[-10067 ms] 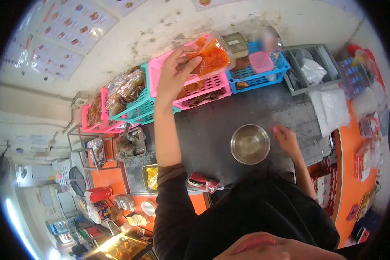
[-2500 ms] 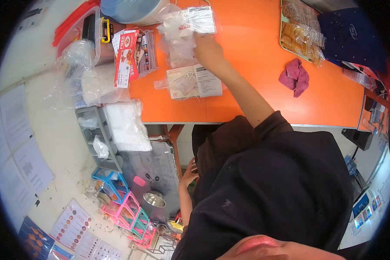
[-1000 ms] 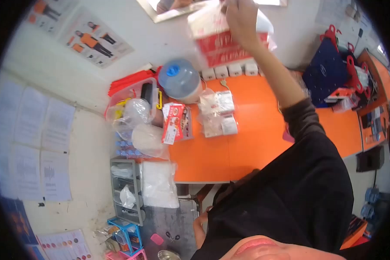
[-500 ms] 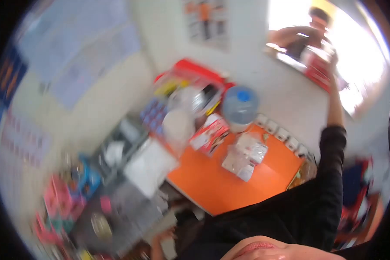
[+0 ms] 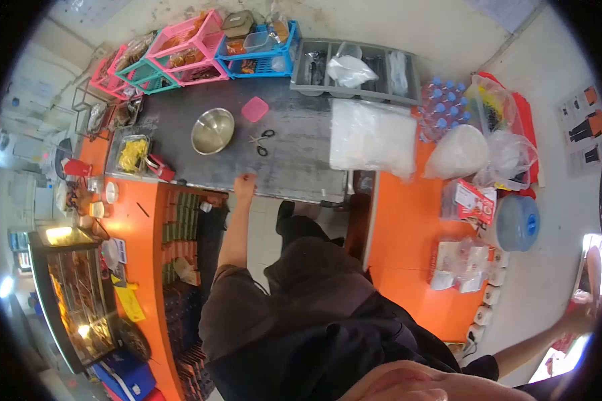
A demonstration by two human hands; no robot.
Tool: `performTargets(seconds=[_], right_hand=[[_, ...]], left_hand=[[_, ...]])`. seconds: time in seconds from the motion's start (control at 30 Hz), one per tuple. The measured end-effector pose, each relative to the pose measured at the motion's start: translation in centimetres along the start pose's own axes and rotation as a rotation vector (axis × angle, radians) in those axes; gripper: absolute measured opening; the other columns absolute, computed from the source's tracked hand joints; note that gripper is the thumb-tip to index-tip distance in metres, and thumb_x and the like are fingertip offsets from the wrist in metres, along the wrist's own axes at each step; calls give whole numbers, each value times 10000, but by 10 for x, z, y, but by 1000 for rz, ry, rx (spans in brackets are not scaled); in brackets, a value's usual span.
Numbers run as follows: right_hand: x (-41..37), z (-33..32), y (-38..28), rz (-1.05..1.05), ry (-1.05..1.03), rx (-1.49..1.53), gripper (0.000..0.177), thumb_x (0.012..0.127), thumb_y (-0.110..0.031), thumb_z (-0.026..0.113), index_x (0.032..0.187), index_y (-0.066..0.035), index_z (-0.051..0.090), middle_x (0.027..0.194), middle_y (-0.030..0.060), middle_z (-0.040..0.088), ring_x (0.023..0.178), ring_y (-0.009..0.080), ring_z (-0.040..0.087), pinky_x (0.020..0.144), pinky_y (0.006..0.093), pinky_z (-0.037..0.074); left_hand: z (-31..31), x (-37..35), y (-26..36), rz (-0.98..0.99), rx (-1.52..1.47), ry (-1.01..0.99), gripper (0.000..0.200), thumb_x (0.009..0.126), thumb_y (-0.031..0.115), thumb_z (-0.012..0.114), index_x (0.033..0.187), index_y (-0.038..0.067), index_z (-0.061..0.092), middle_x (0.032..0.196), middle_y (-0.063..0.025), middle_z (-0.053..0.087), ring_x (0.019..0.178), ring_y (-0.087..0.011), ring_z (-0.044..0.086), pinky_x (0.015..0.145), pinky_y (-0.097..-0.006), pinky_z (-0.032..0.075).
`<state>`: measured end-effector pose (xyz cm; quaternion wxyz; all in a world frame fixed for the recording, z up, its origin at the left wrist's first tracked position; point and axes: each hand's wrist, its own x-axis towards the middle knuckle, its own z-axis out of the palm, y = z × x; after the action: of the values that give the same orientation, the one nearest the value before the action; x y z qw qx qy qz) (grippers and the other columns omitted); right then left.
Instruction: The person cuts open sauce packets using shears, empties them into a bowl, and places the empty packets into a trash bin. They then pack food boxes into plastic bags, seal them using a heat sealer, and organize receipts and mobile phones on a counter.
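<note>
My left hand, fingers curled in, is at the front edge of the dark grey table; I see nothing in it. Beyond it lie black-handled scissors, a steel bowl and a pink lid. Far to the right, my right hand is raised by the bright mirror. Its fingers look closed around something red and white, which blur, glare and the frame edge keep me from making out.
Baskets and a grey cutlery tray line the back. White plastic bags lie on the table's right part. An orange counter holds a water jug and packets. A food display case stands left.
My view has swung left and sharpened, bringing the grey table, display case and my left hand into sight. My right arm, still stretched toward the mirror, now appears lower right.
</note>
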<state>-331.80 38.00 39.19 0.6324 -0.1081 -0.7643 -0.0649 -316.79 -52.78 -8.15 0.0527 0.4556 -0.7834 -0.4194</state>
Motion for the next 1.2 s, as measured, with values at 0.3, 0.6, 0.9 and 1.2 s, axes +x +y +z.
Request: performTargets(seconds=[0.3, 0.6, 0.9, 1.2], right_hand=[[-230, -13, -512, -621, -1306, 877, 335, 847, -59, 483, 1172, -69, 564, 1106, 140, 551, 1025, 291, 535, 867, 396, 444], [-329, -30, -746, -520, -1840, 1303, 306, 847, -111, 581, 1153, -96, 590, 1029, 123, 569, 979, 272, 554, 817, 359, 456], [-318, -47, -937, -137, -1369, 1468, 784, 779, -236, 690, 1420, -53, 277, 1288, 214, 379, 1226, 389, 340, 1040, 456, 282], [-309, 33, -1077, -448, -1175, 1393, 663, 838, -354, 628, 1410, -179, 341, 1342, 235, 326, 1231, 425, 338, 1012, 481, 326]], left_hand=[[-26, 175, 127, 647, 655, 70, 661, 741, 332, 677, 1290, 92, 398, 1279, -222, 439, 1168, -390, 439, 894, -478, 429], [1, 287, 144, 530, 921, -401, 801, 748, 453, 626, 1427, 307, 228, 1451, -250, 183, 1280, -488, 247, 872, -685, 354], [-120, 256, 239, 190, -1153, -1180, 937, 766, -1, 646, 1480, 281, 108, 1346, -166, 410, 1164, -246, 485, 865, -369, 492], [-141, 341, 278, 181, -1410, -905, 770, 823, -96, 470, 1479, 180, 175, 1328, -119, 458, 1111, -206, 549, 849, -324, 518]])
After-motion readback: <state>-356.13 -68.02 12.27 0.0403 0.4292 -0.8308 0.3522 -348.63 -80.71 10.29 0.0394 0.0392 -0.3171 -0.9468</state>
